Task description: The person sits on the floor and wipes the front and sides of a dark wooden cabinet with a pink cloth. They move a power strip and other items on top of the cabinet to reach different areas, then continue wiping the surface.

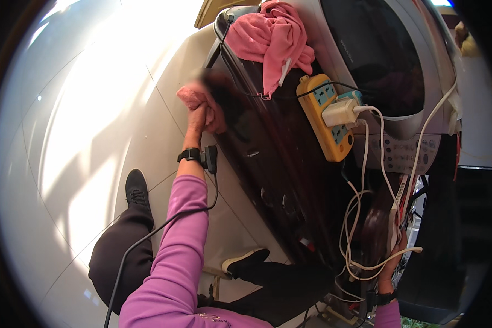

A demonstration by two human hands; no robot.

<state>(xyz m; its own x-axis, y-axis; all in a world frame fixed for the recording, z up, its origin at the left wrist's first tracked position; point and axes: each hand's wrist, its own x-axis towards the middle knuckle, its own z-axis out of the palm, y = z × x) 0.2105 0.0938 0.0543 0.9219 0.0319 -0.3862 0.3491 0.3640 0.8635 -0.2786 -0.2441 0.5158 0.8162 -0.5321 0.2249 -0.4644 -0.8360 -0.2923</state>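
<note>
My left hand (196, 117) is closed around a folded pink cloth (215, 117) and presses it against the end of a dark, glossy wooden cabinet (266, 164). A blurred patch lies just above that cloth. At the lower right, my right hand (395, 248) is beside the far end of the cabinet, among white cables (354, 233). Its fingers are partly hidden by a pale, narrow object (392, 225), and whether it grips that object is unclear. A second pink cloth (276, 37) lies bunched on the cabinet top.
A yellow power strip (324, 135) with a white plug adapter (339, 113) lies on the cabinet beside a silver microwave oven (428, 78). A black cable (225, 53) crosses the cabinet top. Black shoes (137, 188) rest on pale floor tiles (164, 160). A wrist device's cord (147, 235) trails over my left sleeve.
</note>
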